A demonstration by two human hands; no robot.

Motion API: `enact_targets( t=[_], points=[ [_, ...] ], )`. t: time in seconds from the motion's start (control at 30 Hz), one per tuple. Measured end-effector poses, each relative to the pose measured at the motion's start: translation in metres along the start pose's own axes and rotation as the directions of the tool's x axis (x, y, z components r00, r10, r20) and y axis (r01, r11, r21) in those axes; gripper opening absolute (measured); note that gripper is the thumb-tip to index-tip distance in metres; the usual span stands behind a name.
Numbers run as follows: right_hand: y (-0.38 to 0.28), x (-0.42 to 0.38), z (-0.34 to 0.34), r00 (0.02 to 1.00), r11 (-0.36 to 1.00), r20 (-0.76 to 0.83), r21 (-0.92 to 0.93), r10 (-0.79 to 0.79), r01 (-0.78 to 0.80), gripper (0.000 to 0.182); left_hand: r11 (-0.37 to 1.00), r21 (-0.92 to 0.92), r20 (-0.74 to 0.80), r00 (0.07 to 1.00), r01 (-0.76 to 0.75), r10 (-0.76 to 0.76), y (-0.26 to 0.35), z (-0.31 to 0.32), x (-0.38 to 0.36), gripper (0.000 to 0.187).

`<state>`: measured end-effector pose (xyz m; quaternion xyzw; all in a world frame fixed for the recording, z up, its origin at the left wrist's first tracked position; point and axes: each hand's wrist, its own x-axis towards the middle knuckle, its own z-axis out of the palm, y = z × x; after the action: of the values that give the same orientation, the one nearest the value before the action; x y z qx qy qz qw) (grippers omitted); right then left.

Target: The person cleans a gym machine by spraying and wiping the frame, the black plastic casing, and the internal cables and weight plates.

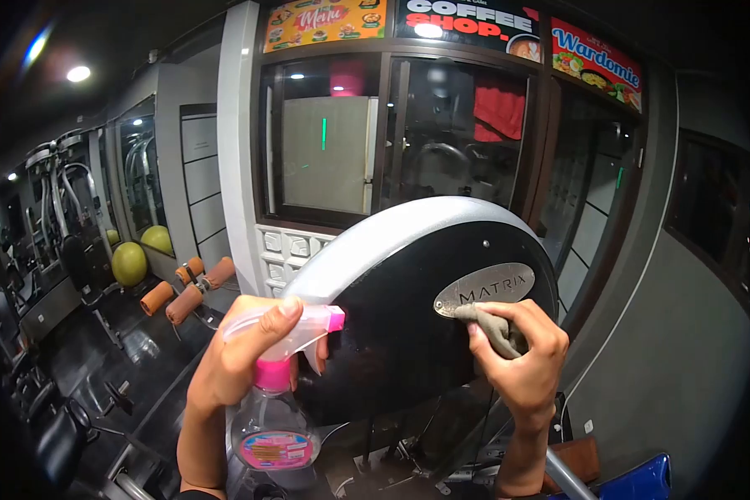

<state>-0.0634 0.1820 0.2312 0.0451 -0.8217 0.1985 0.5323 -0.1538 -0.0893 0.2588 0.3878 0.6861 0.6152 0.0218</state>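
My left hand (pixel 250 346) is wrapped round the neck and trigger of a clear spray bottle (pixel 277 429) with a pink collar and pink nozzle. The nozzle points right, in front of a black machine cover (pixel 392 333) with a silver curved rim (pixel 392 225). Pinched in my right hand (pixel 525 354) is a grey-green cloth (pixel 498 332), which touches the lower left edge of the oval silver MATRIX plate (pixel 493 286) on the cover.
Windows (pixel 325 154) under food signs (pixel 467 29) stand behind the machine. To the left are orange foam rollers (pixel 190 296), a yellow-green ball (pixel 129 264) and gym machines (pixel 71 225). A blue pad (pixel 642 483) lies at lower right.
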Motion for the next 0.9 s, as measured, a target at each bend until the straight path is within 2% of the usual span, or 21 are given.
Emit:
enact_targets(
  t=[0.1, 0.17, 0.2, 0.3, 0.43, 0.57, 0.63, 0.7, 0.83, 0.9],
  points=[
    [-0.013, 0.003, 0.007, 0.996, 0.999, -0.074, 0.008, 0.040, -0.040, 0.024, 0.999, -0.027, 0.065, 0.998, 0.020, -0.018, -0.003, -0.015, 0.012, 0.059],
    [-0.027, 0.003, 0.016, 0.998, 0.999, -0.040, -0.008, -0.053, 0.053, 0.024, 0.985, -0.161, 0.145, 0.989, 0.056, -0.033, -0.008, -0.020, 0.018, 0.058],
    [-0.032, 0.003, 0.021, 0.990, 0.990, -0.021, -0.040, -0.140, 0.139, 0.026, 0.984, -0.167, 0.160, 0.987, 0.058, -0.031, -0.010, -0.021, 0.020, 0.058],
    [-0.059, -0.007, 0.025, 0.980, 0.985, 0.111, -0.030, -0.168, 0.172, 0.032, 0.975, -0.221, 0.216, 0.976, 0.036, 0.013, -0.014, -0.021, 0.023, 0.057],
    [-0.039, 0.001, 0.021, 0.977, 0.978, 0.079, -0.049, -0.196, 0.200, 0.030, 0.975, -0.220, 0.225, 0.974, 0.031, 0.020, -0.017, -0.021, 0.024, 0.055],
    [-0.021, 0.020, 0.013, 0.994, 0.994, -0.108, -0.108, -0.013, 0.001, 0.019, 0.968, -0.249, 0.211, 0.977, 0.016, 0.038, -0.018, -0.021, 0.023, 0.055],
    [-0.022, 0.026, 0.015, 0.994, 0.994, -0.110, -0.108, -0.022, 0.010, 0.018, 0.961, -0.275, 0.205, 0.978, 0.025, 0.034, -0.021, -0.020, 0.022, 0.055],
    [-0.036, 0.031, 0.022, 0.993, 0.977, -0.033, -0.184, -0.113, 0.105, 0.018, 0.954, -0.297, 0.190, 0.981, 0.032, 0.026, -0.023, -0.021, 0.023, 0.056],
    [-0.062, 0.032, 0.032, 0.954, 0.966, 0.176, -0.045, -0.244, 0.255, 0.018, 0.945, -0.323, 0.219, 0.976, 0.055, 0.018, -0.025, -0.025, 0.024, 0.055],
    [-0.059, 0.033, 0.031, 0.948, 0.962, 0.190, -0.048, -0.255, 0.268, 0.020, 0.944, -0.328, 0.214, 0.976, 0.046, 0.026, -0.026, -0.024, 0.023, 0.054]
  ],
)
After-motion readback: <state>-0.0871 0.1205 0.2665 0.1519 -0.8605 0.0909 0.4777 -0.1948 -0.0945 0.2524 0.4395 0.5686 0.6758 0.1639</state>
